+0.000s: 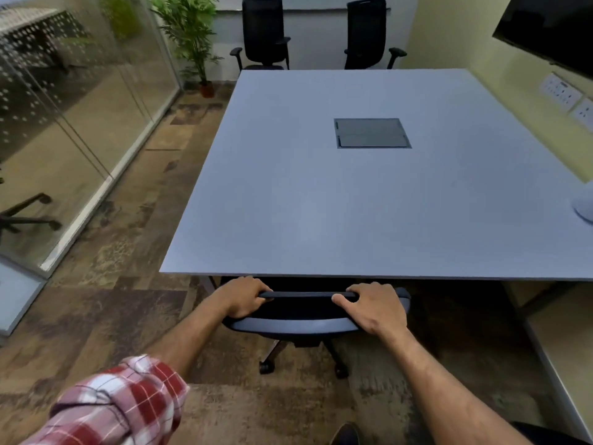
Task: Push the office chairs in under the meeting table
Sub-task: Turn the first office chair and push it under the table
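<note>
A black office chair (308, 319) stands at the near edge of the grey meeting table (321, 203), its backrest top just short of the tabletop's rim and its seat partly beneath it; the castors remain out on the carpet below the hands. The left hand (244, 297) grips the left end of the backrest's top bar, fingers curled over it. The right hand (373, 306) holds the right end, fingers wrapped over the top and thumb stretched along the bar toward the other hand. A red-and-white checked sleeve (118, 403) is rolled up on the left forearm.

Beyond the hands, a closed cable hatch (372, 133) is set flush in the tabletop. Across the table, two more black chairs (264, 33) (369, 33) stand at its far edge, backs upright, seats close to the rim. Left of the left hand, a strip of patterned carpet (128, 252) runs open between the table's side and a glass partition (64, 123), ending at a potted plant (192, 43) in the far corner. Right of the right hand, the table sits near the wall, which carries sockets (560, 91) and a dark screen (552, 27).
</note>
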